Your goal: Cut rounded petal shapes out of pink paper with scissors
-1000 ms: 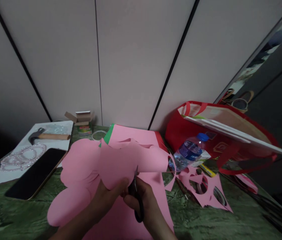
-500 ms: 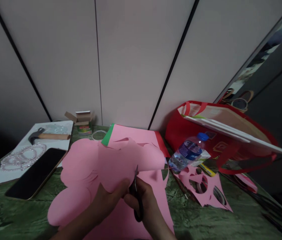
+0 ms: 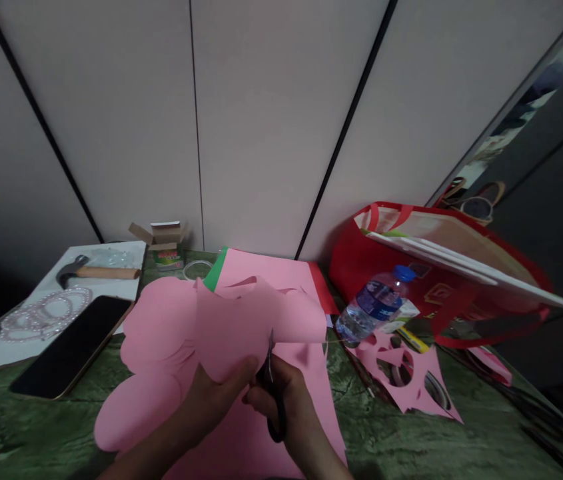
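Observation:
A pink paper sheet (image 3: 231,323) is raised in front of me, partly cut into a rounded shape. My left hand (image 3: 218,397) pinches its lower edge, thumb on top. In my right hand (image 3: 288,393) are black-handled scissors (image 3: 276,407), fingers wrapped round the handles; the blades point up and lie at the paper's cut edge. A curled flap of the sheet (image 3: 298,317) extends to the right of the blades. Under my left arm, rounded pink cutouts (image 3: 138,407) overlap on the left, and a flat pink sheet (image 3: 311,413) lies beneath my hands.
To the left are a phone (image 3: 74,347), a bead string (image 3: 44,317) and a hammer (image 3: 98,272); a small open box (image 3: 167,250) stands behind. On the right are a water bottle (image 3: 374,303), a pink scrap with round holes (image 3: 396,373) and a red bag (image 3: 361,257) holding white boards.
Both hands keep nearly the same place and grip. The scissors and the paper's right flap have shifted very slightly, and the thin strip at the flap's right looks different.

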Motion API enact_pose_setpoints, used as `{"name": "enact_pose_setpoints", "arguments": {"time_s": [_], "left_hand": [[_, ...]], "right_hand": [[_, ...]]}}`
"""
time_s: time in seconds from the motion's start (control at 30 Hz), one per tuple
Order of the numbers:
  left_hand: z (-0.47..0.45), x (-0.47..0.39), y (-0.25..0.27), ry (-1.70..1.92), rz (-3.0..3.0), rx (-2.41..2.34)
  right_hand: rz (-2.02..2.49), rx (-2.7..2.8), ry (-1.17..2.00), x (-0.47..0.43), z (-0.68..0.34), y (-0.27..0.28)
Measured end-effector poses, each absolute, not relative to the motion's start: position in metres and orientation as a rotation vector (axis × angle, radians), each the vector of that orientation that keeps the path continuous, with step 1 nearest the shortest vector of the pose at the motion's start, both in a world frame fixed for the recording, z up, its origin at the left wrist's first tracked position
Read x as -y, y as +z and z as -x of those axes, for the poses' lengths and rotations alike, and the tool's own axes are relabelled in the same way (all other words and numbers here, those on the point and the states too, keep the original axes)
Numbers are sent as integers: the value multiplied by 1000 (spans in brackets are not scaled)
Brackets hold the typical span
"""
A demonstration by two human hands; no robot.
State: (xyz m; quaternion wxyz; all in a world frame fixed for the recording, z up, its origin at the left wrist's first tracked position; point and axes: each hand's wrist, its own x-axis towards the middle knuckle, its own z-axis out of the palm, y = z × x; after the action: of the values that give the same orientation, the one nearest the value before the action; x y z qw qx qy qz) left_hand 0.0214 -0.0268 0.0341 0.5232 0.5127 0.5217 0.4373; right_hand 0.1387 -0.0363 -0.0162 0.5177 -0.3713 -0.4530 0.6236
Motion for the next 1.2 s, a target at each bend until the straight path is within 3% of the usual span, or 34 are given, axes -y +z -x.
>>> {"name": "enact_pose_setpoints", "arguments": {"time_s": [0.87, 1.2], "left_hand": [[-21, 25, 37, 1072, -1219, -1110], [-17, 21, 33, 1197, -1203, -1269]], "right_hand": [[1061, 964, 1467, 36, -133, -8], [1077, 969, 1501, 36, -134, -9]]}}
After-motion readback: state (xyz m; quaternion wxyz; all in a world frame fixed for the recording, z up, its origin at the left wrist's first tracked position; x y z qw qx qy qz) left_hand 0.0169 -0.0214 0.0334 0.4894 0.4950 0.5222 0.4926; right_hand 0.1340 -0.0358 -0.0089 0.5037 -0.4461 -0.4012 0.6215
